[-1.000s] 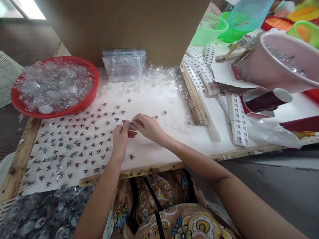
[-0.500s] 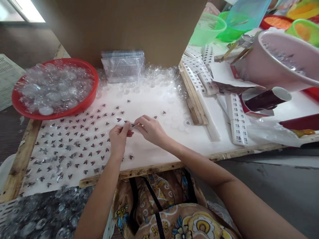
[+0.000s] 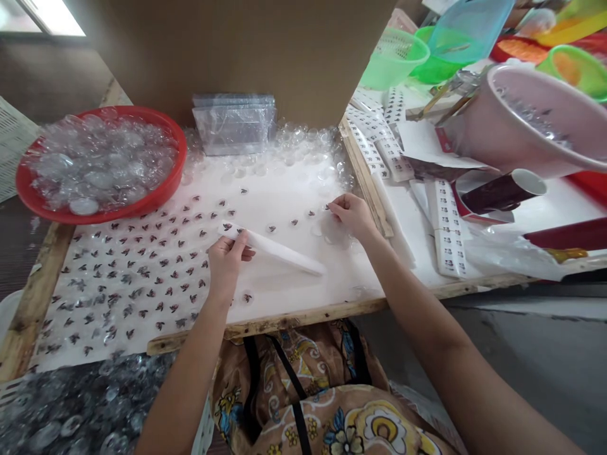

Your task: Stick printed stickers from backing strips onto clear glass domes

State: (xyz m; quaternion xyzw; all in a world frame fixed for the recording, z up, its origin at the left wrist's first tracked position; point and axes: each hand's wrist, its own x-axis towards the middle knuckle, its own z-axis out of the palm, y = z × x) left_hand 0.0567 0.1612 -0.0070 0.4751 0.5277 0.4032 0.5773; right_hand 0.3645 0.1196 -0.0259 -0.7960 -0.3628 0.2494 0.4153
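My left hand (image 3: 230, 254) pinches a long white sticker strip (image 3: 284, 254) near its left end, where dark printed marks show; the strip slants down to the right over the white work surface (image 3: 279, 297). Further right, my right hand (image 3: 349, 213) has thumb and forefinger pressed together on a small dark-marked sticker (image 3: 328, 207), just above clear discs (image 3: 332, 234). Many clear discs bearing dark marks (image 3: 152, 293) lie in rows on the left part of the surface.
A red basin (image 3: 175, 183) of clear discs stands at the left. A cardboard panel (image 3: 237, 50) rises behind stacked clear plastic cases (image 3: 234, 126). Wooden strips (image 3: 365, 183) edge the surface. On the right are a dark mug (image 3: 493, 191), sticker sheets (image 3: 448, 227) and a pink tub (image 3: 478, 126).
My right hand has moved away from my left, to the right, with a small sticker at its fingertips. The white strip now lies fully in view. My left hand has stayed in place.
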